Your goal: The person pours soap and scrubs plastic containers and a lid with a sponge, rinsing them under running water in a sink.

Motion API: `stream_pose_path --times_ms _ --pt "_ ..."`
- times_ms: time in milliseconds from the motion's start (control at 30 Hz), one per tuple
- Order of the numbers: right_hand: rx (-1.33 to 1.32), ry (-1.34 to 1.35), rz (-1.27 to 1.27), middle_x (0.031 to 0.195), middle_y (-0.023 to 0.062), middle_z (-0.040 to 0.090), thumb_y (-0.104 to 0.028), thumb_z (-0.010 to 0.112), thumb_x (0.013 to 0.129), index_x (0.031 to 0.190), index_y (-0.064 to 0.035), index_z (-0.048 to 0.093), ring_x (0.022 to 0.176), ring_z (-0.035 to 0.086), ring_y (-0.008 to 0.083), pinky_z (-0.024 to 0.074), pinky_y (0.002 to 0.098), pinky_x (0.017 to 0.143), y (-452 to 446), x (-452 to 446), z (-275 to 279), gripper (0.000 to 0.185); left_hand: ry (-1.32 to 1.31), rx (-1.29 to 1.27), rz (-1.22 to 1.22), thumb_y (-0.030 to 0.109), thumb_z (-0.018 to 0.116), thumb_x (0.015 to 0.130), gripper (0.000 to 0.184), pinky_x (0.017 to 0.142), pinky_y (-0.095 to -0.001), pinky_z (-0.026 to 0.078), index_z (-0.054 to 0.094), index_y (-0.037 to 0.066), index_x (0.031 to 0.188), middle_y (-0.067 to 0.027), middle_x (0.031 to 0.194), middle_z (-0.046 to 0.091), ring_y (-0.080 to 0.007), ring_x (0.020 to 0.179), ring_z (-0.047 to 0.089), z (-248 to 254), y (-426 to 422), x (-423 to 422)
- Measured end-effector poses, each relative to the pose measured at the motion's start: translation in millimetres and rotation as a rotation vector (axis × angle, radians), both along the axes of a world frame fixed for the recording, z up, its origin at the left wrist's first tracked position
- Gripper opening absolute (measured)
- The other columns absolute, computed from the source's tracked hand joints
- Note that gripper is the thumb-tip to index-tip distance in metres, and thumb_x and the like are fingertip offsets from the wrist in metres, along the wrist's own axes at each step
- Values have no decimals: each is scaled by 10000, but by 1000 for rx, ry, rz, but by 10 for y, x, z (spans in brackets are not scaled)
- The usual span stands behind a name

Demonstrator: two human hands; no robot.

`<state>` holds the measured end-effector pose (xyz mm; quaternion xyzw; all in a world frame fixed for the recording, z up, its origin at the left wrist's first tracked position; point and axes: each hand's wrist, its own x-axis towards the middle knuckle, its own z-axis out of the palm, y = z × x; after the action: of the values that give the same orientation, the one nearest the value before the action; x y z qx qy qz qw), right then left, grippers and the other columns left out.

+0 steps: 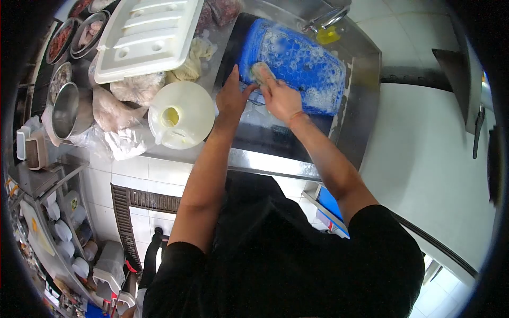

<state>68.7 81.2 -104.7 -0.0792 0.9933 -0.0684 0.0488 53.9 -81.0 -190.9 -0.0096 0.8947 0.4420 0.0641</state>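
A blue plastic basket with a honeycomb pattern lies tilted in the metal sink, streaked with white foam. My left hand is at its left edge, thumb and fingers on either side of the corner. With bent fingers, my right hand presses a pale, foamy sponge against the basket's surface near that corner. A dark, wet surface shows below the basket. To the left of my left forearm stands a large translucent white jug with an uncapped mouth.
Left of the sink are a white ribbed lid, plastic bags and metal bowls. A faucet and yellow liquid are at the back. A white worktop lies right; a shelf rack stands lower left, near another person's leg.
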Motion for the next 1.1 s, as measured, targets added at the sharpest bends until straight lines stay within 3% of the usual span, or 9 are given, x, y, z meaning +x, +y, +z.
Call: stream_pose_path --times_ms 167,267,300,467,600,767,900,1000,1100 --pt "-34 29 -117 1030 250 731 -388 538 1033 1617 -335 387 882 732 436 589 549 764 90 -554 -127 606 30 -15 -11 521 790 873 957 1051 -451 512 372 51 1595 -218 1477 586 -364 1321 608 15 -8 -21" --pt "49 -99 -58 1010 253 727 -387 529 1036 1595 -302 421 846 725 443 588 545 742 -54 -77 37 575 -65 -49 -30 535 780 873 958 1046 -450 514 376 49 1592 -210 1483 584 -359 1317 612 115 -41 -45" --pt "5 55 23 975 253 722 -389 524 1039 1597 -302 415 831 721 448 591 544 738 76 64 -164 576 -51 -40 -26 530 782 874 955 1044 -451 515 376 50 1593 -204 1486 584 -357 1318 612 108 -23 -42" --pt "23 -62 -117 1022 253 713 -387 560 1013 1611 -345 392 836 730 441 598 556 753 20 -235 -155 622 -81 -10 -34 515 735 924 897 1055 -468 504 362 69 1608 -183 1503 578 -363 1333 600 120 -45 -9" --pt "-30 105 7 1005 252 721 -395 529 1026 1593 -319 420 865 728 446 596 555 759 47 150 -145 583 -115 52 -8 491 544 1039 729 1100 -482 466 357 91 1620 -200 1523 554 -386 1358 570 -87 -20 -72" --pt "-64 -52 -209 1085 289 707 -397 543 1025 1613 -343 385 903 732 449 599 557 789 -153 -431 -102 611 -237 137 71 435 373 1105 615 1142 -476 430 383 91 1614 -199 1545 535 -390 1395 538 88 32 -124" --pt "5 101 -57 1028 246 729 -403 526 1034 1603 -312 379 900 729 445 585 573 779 -15 271 -263 594 -161 290 248 372 413 1110 578 1158 -450 416 423 39 1583 -242 1527 539 -394 1400 536 -22 262 -78" --pt "-92 -160 -206 1094 240 723 -374 534 1032 1631 -338 331 965 717 441 584 565 832 167 -78 32 633 -169 448 257 332 454 1110 569 1159 -419 412 427 0 1571 -282 1516 535 -391 1403 536 -64 239 -65" --pt "-127 -19 -233 1113 258 715 -402 532 1033 1612 -343 351 904 725 450 592 551 797 25 -336 -230 610 -200 530 256 326 484 1111 589 1142 -398 419 401 -21 1579 -293 1516 533 -380 1391 551 100 217 -52"
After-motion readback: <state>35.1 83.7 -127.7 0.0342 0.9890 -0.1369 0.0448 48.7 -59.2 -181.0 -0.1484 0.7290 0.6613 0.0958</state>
